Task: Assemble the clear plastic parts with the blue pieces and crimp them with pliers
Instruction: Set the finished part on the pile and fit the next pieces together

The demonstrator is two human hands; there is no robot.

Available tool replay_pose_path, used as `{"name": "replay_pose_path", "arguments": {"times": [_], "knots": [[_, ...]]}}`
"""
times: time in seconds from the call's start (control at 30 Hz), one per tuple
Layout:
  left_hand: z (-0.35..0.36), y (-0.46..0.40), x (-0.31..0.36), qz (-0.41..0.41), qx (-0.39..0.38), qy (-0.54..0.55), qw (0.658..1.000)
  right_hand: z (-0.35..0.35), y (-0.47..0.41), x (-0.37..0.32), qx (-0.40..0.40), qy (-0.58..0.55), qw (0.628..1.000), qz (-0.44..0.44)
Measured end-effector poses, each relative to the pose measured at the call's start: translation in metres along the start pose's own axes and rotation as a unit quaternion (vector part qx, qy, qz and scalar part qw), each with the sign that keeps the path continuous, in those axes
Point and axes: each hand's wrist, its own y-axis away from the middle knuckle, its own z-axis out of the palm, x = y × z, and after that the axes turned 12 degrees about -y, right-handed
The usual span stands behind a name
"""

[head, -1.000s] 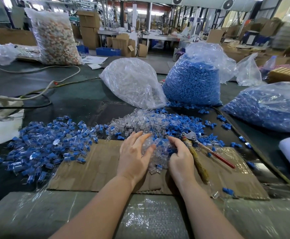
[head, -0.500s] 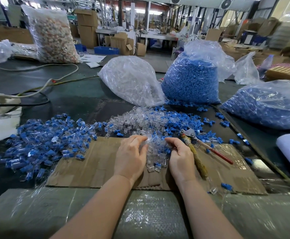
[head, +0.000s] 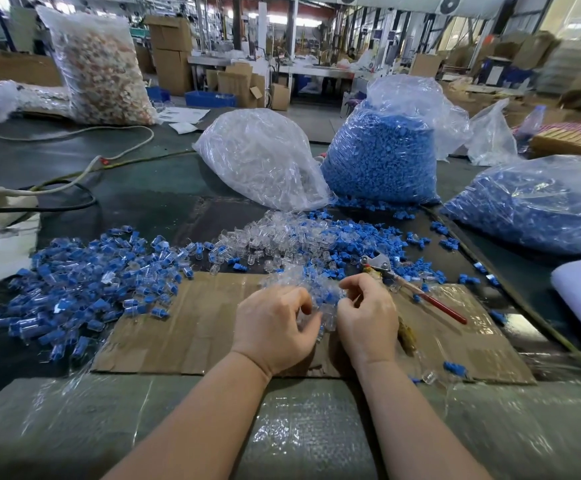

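Note:
My left hand (head: 275, 323) and my right hand (head: 368, 317) are close together over a cardboard sheet (head: 195, 323). Their curled fingers close on a small heap of clear and blue parts (head: 318, 294) from either side; the heap is blurred. The pliers (head: 377, 264) lie just right of my right hand, with one red handle pointing right and one yellowish handle partly hidden behind that hand. A loose mix of clear and blue pieces (head: 299, 240) lies behind the heap. A pile of joined blue-and-clear pieces (head: 85, 282) spreads out to the left.
At the back stand a bag of clear parts (head: 265, 161) and a bag of blue pieces (head: 382, 157). Another blue-filled bag (head: 531, 206) lies at the right. Cables (head: 74, 188) run at the far left. Bubble wrap (head: 299, 427) covers the near table edge.
Both hands have pulled the small heap nearer along the cardboard. Their fingers went from spread flat on it to curled around it.

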Motion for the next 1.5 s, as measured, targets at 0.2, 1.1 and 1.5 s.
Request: {"name": "replay_pose_path", "arguments": {"times": [0.2, 1.1, 1.5], "knots": [[0.010, -0.001, -0.007, 0.000, -0.042, -0.011, 0.999, 0.000, 0.001, -0.003, -0.040, 0.019, 0.999, 0.001], [0.008, -0.002, -0.004, 0.043, -0.071, 0.026, 0.996, 0.000, -0.001, 0.000, -0.059, 0.018, 0.997, -0.039], [0.016, -0.002, -0.007, 0.014, -0.078, 0.002, 0.997, -0.001, -0.002, 0.003, -0.034, -0.042, 0.998, -0.030]]}}
